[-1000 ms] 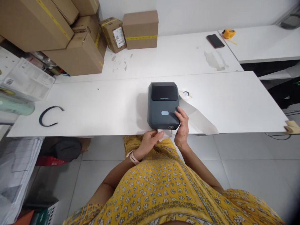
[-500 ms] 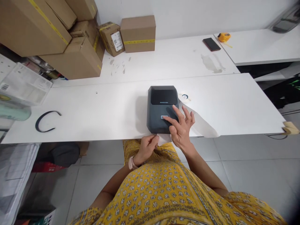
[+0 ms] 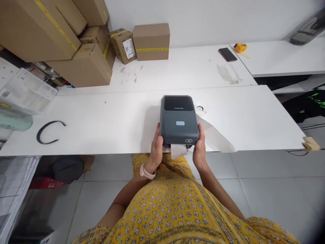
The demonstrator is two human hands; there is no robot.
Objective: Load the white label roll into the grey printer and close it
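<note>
A dark grey label printer (image 3: 177, 130) rests at the table's front edge, between my two hands. My left hand (image 3: 156, 150) grips its left side near the front corner, thumb toward the front. On the opposite side, my right hand (image 3: 199, 149) holds the right front corner with its fingers along the side. A strip of white paper (image 3: 178, 151) sticks out of the printer's front slot, over the table edge. A dark gap shows under the front of the top cover. Behind my right hand, a long piece of whitish paper (image 3: 215, 135) trails across the table.
Cardboard boxes (image 3: 151, 39) stand along the wall at the back and left. A black headband (image 3: 42, 133) lies on the white table (image 3: 114, 125). Farther back are a phone (image 3: 228, 54) and a yellow tape measure (image 3: 240, 47). A foam guard (image 3: 311, 143) covers the right corner.
My right index finger has left the printer's top button, and that hand now holds the right side. My left hand has moved from the paper strip to the left side. The cover's front looks raised.
</note>
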